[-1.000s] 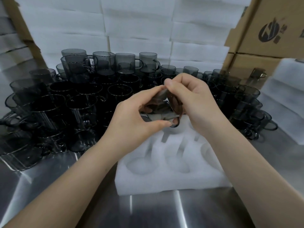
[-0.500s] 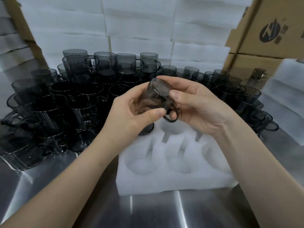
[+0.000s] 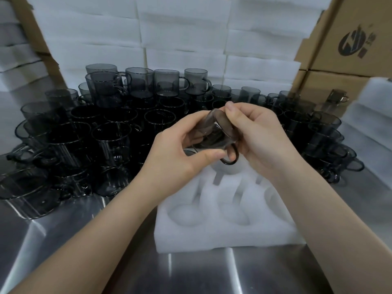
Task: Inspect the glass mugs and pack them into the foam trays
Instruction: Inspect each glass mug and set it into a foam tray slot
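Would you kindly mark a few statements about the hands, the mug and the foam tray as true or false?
1. The left hand and right hand both hold one glass mug over the foam tray. True.
2. The tray's two nearest pockets hold mugs. False: both are empty.
3. The held mug is upright. False: it is tipped over, with its handle hanging down.
4. Cardboard boxes stand at the right. True.

Mugs (image 3: pixel 110 132) left of foam tray (image 3: pixel 222 234)
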`<state>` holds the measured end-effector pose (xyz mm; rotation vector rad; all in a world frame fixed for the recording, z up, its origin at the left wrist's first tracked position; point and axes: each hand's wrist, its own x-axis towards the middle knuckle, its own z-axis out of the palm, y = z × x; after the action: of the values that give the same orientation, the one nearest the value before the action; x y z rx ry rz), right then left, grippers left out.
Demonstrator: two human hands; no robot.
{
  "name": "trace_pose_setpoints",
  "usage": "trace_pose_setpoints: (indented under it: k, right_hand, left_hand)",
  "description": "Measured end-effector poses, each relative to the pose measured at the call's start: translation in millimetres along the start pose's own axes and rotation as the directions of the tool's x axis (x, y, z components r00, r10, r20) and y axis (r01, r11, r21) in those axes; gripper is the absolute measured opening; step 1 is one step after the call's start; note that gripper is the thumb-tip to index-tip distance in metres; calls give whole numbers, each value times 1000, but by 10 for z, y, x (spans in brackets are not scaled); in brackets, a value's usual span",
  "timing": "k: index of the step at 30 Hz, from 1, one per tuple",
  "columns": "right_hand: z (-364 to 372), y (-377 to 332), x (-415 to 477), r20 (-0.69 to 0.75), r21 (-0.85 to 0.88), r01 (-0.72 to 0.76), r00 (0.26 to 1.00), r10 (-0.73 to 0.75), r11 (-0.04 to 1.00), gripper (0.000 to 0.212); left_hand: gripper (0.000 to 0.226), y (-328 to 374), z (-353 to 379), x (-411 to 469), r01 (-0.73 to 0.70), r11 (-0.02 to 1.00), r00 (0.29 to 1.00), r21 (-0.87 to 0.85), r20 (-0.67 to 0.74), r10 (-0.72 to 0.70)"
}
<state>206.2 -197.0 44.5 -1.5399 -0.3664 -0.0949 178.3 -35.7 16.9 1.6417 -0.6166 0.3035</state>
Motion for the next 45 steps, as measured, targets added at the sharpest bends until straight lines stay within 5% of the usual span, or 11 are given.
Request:
trace_pose_setpoints:
  k: [5, 8, 11, 21, 28, 34, 41, 45]
  right_hand:
    - [-2, -92, -16, -17, 239, -55, 998, 60, 970, 21]
    - [-25, -67, -11, -35, 0, -9, 999, 9, 1000, 22]
    - [-10, -41, -35, 108, -167, -8, 994, 27, 986, 34]
    - [-5, -44, -39, 274, 0, 17, 962, -16, 1000, 29]
    - [-46, -70, -54, 365, 109, 81, 924, -116, 991, 30]
    - [-18, -76, -68, 253, -54, 230, 945, -209, 972, 29]
    - [-35, -96, -44, 291, -26, 43, 956, -34, 999, 45]
    - [-46, -54, -17, 244, -197, -3, 968, 52, 980, 56]
  left_hand:
    - [52, -11, -11, 5, -30, 998, 992, -63, -123, 22]
    - [50, -17, -33, 7, -37, 996, 976, -87, -216, 17]
    - [53, -26, -49, 5, -33, 994, 968, -100, -249, 7]
    - [48, 16, -11, 7, -4, 994, 955, -112, -294, -29]
    - [40, 39, -84, 49, 74, 936, 961, -343, -225, -158]
    - [36, 72, -93, 58, 153, 843, 965, -516, -106, -240]
    - [40, 85, -59, 42, 76, 967, 978, -243, -172, -120]
    - [47, 78, -54, 30, 31, 994, 985, -109, -166, -49]
